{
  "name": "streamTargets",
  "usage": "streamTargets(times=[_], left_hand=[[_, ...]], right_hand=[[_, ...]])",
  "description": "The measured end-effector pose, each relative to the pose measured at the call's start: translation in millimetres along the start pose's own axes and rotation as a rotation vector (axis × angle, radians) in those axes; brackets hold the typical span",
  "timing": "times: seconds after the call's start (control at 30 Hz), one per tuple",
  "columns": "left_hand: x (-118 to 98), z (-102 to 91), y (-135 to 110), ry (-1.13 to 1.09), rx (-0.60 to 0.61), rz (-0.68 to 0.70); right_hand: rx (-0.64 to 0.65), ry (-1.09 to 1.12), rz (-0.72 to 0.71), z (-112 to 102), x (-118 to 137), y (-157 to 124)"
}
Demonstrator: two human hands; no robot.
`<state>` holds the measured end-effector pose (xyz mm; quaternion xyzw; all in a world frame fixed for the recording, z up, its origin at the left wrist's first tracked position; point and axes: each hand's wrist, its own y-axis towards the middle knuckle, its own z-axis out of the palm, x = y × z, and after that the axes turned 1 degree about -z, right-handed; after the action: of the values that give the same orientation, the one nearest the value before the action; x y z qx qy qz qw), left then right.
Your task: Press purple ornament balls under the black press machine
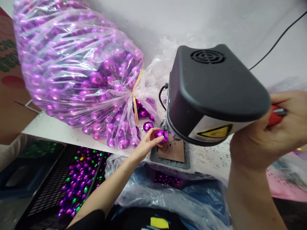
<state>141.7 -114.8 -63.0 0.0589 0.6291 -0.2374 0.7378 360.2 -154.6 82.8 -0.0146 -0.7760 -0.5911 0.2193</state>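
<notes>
Purple, shiny and faceted, the ball (163, 134) is located at the left edge of the black machine (216, 83), above the brown board (174, 154). The left hand (148, 141) holds this ball, with the thumb and fingers closed narrowly around it. Contact between the ball and the board cannot be determined. The right hand (291, 127) is wrapped around the red handle (274, 117) at the right side of the machine, fingers curled. A yellow warning label (213, 130) is fixed to the machine's near face. The board lies on a grey base (153, 156) on the white table (211, 157). A second ball (148, 126) lies just beyond the left hand. A clear plastic bag (72, 64), filled with purple balls and tied with a yellow strip (136, 88), rests at the left. Below it, a black crate (48, 191) contains small purple and green pieces (78, 179).
</notes>
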Motion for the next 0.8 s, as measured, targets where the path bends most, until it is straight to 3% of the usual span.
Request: streamTargets(times=[0.17,0.37,0.57,0.8], left_hand=[[25.9,9.8,-3.1,0.253,-0.117,0.186],[50.3,24.1,-4.3,0.516,-0.165,0.323],[51.4,25.5,-11.1,0.672,-0.078,0.455],[53.1,28.0,-19.6,0.788,-0.078,0.637]], right_hand=[[0.015,-0.001,0.013,0.1,-0.7,0.4],[0.011,0.019,0.01,0.3,-1.3,1.6],[0.026,0.033,0.004,1.5,-1.4,1.7],[0.034,-0.023,0.007,0.4,0.9,1.7]])
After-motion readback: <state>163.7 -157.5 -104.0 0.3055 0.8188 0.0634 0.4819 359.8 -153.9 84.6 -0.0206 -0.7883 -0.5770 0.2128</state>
